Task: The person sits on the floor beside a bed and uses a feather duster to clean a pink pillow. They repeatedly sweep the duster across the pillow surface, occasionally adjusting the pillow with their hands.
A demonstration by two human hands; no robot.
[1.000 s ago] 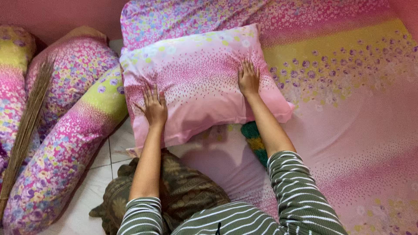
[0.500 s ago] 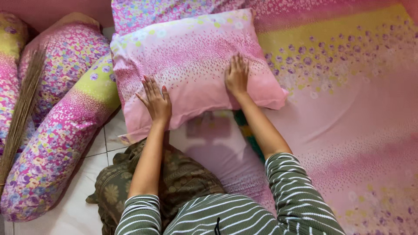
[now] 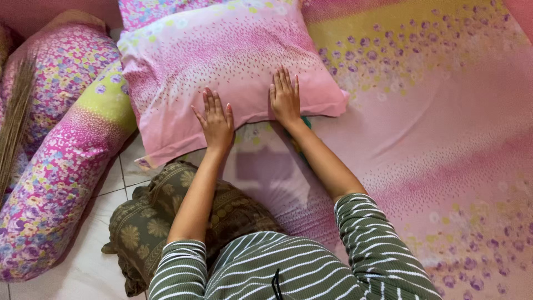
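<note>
Pillow (image 3: 222, 61) sits upper centre of frame on the bed (image 3: 444, 144), overhanging its left edge. I see left hand (image 3: 215, 121) and right hand (image 3: 285, 99) pressed flat, fingers spread, gripping nothing. Risk: uneven push slides it onto the floor (image 3: 89, 266).

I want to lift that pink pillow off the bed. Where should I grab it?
Grip the pillow by its near flat hem, from the near side. The left hand and right hand already rest flat there, and that edge lies free over the sheet.
</note>
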